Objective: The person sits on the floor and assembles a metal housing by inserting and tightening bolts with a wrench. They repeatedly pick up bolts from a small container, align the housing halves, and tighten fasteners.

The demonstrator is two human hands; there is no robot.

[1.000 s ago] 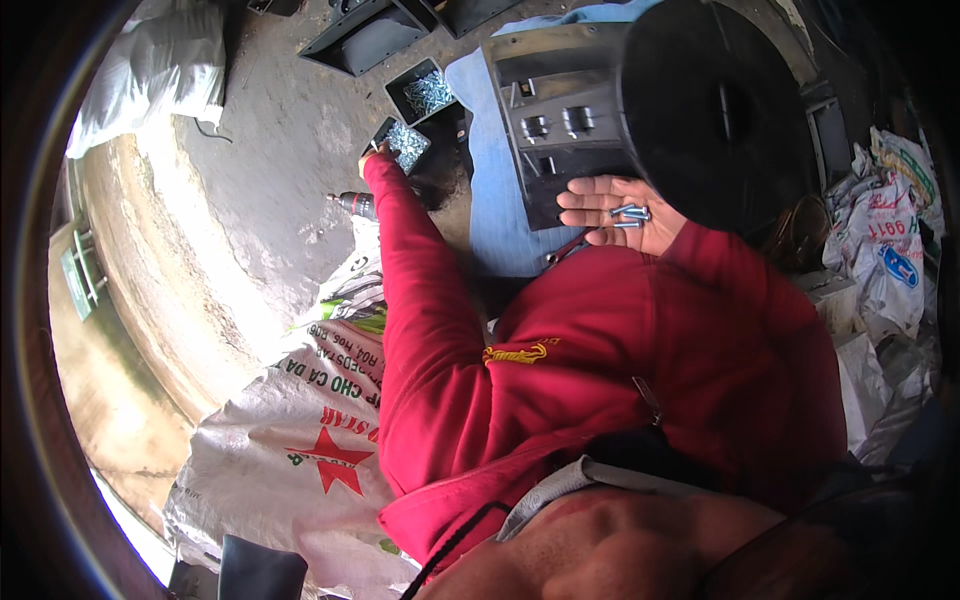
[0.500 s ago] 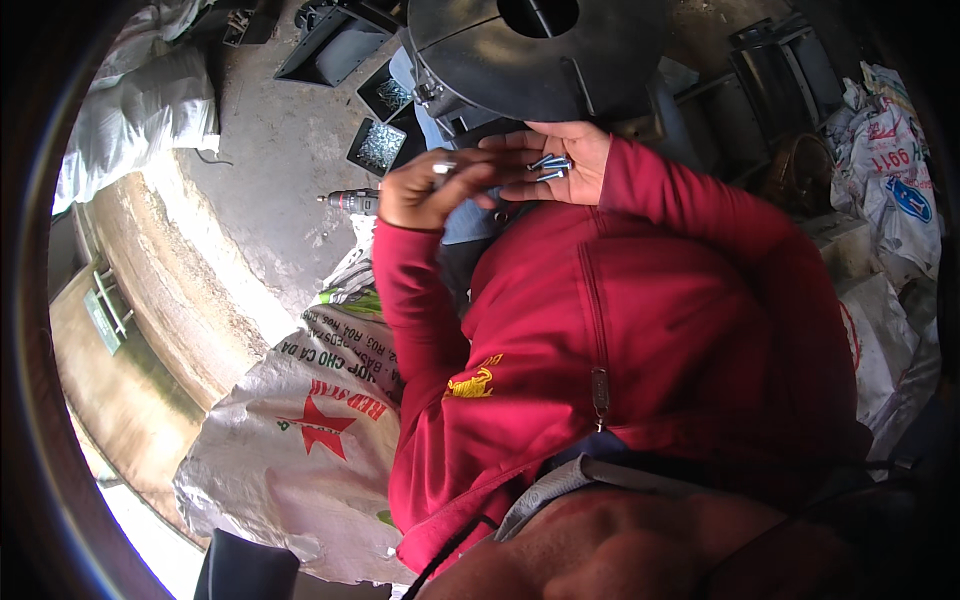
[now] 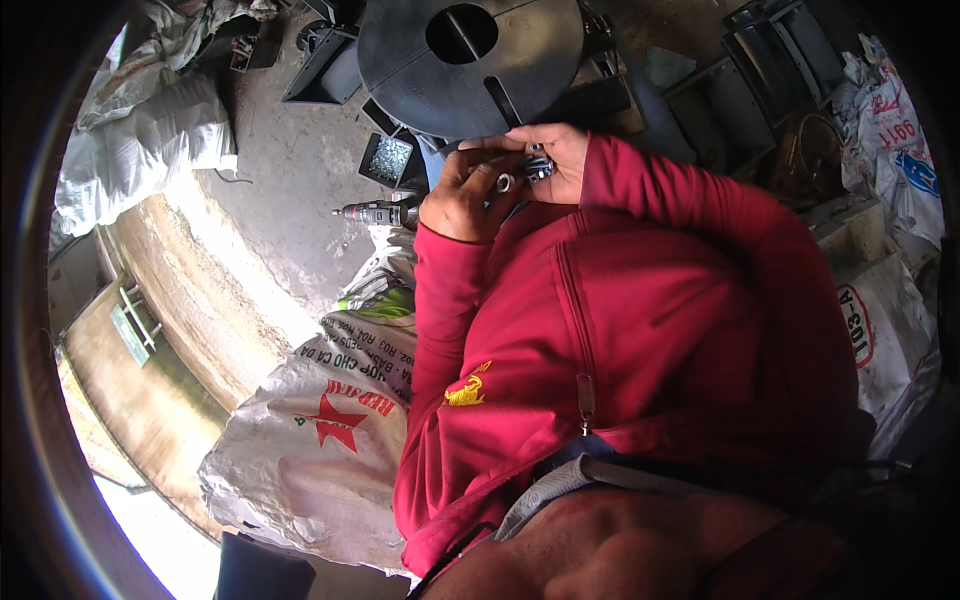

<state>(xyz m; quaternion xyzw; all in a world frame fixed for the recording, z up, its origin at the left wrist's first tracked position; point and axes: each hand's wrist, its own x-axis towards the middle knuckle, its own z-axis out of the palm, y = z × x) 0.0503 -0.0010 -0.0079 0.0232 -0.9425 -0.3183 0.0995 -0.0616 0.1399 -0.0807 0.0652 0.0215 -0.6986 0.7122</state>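
Cupped in my right hand point(image 3: 566, 160) lies a small bunch of silvery bolts point(image 3: 540, 167), with its fingers curled beneath them. My left hand point(image 3: 458, 205) is right beside it, fingers bent and closed against the right hand's fingers at the bolts. A shiny ring-like piece point(image 3: 504, 183) shows at the left fingers; I cannot tell whether it is worn or held. What the left fingertips pinch, if anything, is hidden. Just beyond both hands sits a large round black part point(image 3: 400, 70) with a central hole and a slot.
Left of the hands are a black tray of small silvery hardware point(image 3: 390, 160) and a power drill point(image 3: 378, 213). Black housings point(image 3: 785, 70) stand at the far right. White printed sacks point(image 3: 300, 470) lie at left and right, and wrapped plastic bundles point(image 3: 160, 150) at the far left.
My left hand has moved in closer to the right, its fingers now bent at the bolts. The bolts sit more bunched together. The view has shifted, so the round part appears further left.
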